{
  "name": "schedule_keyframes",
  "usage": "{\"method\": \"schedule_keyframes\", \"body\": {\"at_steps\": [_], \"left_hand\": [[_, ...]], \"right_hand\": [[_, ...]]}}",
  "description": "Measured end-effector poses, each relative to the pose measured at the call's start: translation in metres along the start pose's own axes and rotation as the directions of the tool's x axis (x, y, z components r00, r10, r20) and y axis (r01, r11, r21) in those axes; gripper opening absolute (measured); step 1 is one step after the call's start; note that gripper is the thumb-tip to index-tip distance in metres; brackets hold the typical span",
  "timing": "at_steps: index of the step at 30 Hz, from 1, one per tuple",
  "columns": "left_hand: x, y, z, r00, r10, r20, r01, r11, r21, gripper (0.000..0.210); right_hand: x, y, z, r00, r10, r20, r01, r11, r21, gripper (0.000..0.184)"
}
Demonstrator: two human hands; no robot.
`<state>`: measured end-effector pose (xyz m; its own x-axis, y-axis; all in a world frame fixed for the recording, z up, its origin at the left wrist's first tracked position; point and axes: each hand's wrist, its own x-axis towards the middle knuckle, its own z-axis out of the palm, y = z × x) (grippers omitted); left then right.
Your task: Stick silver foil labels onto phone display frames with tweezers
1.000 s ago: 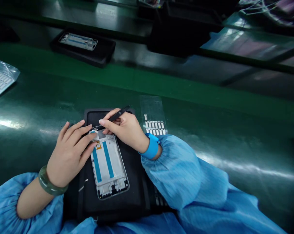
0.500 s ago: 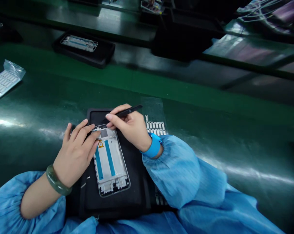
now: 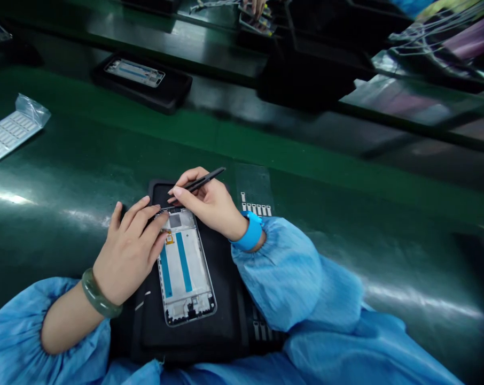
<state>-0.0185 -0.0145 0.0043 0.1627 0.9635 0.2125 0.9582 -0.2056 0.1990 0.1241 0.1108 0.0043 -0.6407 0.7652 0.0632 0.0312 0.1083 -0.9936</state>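
A phone frame (image 3: 194, 256) with two blue strips and a small orange flex piece lies on a black tray (image 3: 226, 299). My left hand (image 3: 127, 248) rests with spread fingers, its fingertips touching the upper left corner of the frame. Black tweezers (image 3: 204, 181) are pinched in my right hand (image 3: 210, 206), just above the frame's top edge. Their tips are hidden behind my fingers.
A clear sheet with small white-and-black parts (image 3: 256, 208) lies right of the tray. Behind stands another black tray (image 3: 173, 93) holding a second phone frame (image 3: 135, 72). A bagged sheet of parts (image 3: 12, 133) lies left. A co-worker's hand (image 3: 258, 7) shows at the top.
My right hand has shifted slightly up and left with the tweezers, off the frame's top edge. The left hand stays at the corner. The camera view has moved a little.
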Motion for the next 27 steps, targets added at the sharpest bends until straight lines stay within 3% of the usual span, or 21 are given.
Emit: {"method": "schedule_keyframes", "body": {"at_steps": [12,27], "left_hand": [[-0.0007,0.0003,0.0,1.0,-0.011,-0.001,0.011,0.999,-0.03,0.032],[0.0,0.0006,-0.0004,1.0,-0.02,-0.002,0.02,0.999,-0.044,0.032]], "right_hand": [[-0.0054,-0.0067,0.0013,0.995,-0.098,0.023,0.1,0.934,-0.344,0.007],[-0.007,-0.0044,0.0031,0.979,-0.201,0.022,0.192,0.888,-0.417,0.003]]}}
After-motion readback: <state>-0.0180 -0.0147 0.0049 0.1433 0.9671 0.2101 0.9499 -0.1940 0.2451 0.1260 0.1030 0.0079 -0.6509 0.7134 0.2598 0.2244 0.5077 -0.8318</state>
